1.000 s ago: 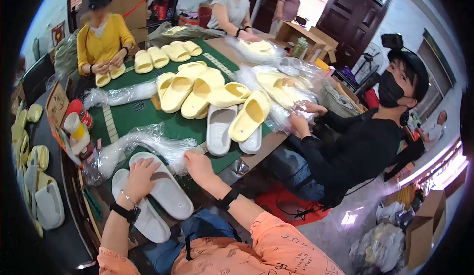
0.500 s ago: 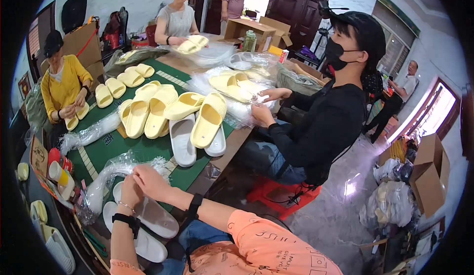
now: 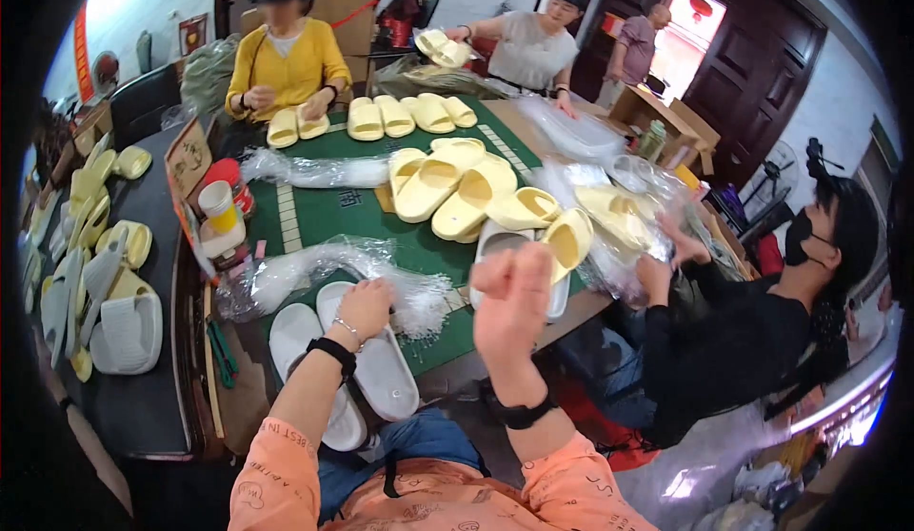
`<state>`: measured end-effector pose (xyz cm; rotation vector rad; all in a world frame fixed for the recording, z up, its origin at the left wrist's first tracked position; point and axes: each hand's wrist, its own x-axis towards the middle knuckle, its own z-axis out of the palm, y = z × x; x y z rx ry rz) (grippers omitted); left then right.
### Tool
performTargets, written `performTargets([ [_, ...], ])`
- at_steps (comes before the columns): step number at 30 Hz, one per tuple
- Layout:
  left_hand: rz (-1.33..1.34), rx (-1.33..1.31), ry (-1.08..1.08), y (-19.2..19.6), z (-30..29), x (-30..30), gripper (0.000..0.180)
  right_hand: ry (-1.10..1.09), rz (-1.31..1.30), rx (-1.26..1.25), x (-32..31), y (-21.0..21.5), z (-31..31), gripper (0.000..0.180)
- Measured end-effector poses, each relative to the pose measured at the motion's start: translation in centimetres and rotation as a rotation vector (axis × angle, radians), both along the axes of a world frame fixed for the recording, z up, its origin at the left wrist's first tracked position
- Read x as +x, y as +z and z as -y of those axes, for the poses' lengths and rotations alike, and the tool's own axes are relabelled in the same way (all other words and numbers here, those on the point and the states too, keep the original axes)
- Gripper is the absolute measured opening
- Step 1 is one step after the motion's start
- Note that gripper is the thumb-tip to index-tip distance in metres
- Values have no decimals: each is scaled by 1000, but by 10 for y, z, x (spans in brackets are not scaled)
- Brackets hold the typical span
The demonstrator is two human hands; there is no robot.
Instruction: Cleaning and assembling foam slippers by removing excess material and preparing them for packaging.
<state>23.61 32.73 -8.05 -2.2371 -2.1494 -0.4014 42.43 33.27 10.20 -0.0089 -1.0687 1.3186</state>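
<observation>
A pair of pale grey slippers point(image 3: 392, 383) lies at the near table edge, soles toward me. My left hand point(image 3: 367, 304) is closed over the upper part of the right slipper; its fingertips are partly hidden. Raised in front of me to the right, my right hand point(image 3: 514, 307) is closed, and what its fingers hold, if anything, does not show. Beyond my left hand, a plastic-wrapped bundle of thin white strands point(image 3: 419, 302) spreads its loose ends beside the slippers. Behind my right hand, yellow slippers point(image 3: 462, 198) are heaped partly over another grey pair.
A yellow-and-white cup point(image 3: 218, 207) and a red-lidded jar point(image 3: 227, 174) stand at the table's left. More slippers fill the black side surface point(image 3: 176, 379). People work across the table and at my right, where clear bags point(image 3: 609, 255) lie. A green cutter point(image 3: 223, 355) is near the left edge.
My hands, together over the grey slippers before, are now apart: the right rose and moved right, the left stayed at the slippers. The view has turned left. The far co-worker moved yellow slippers leftward.
</observation>
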Motion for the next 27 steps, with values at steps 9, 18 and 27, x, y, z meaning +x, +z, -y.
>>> performTargets([
  [9, 127, 26, 115, 2, 3, 7, 18, -138, -45, 92, 24, 46, 48, 28],
  [18, 84, 32, 136, 9, -1, 10, 18, -279, -65, 149, 14, 50, 66, 30],
  [27, 101, -22, 153, 0, 0, 9, 32, -155, -271, 401, 39, 57, 71, 28],
])
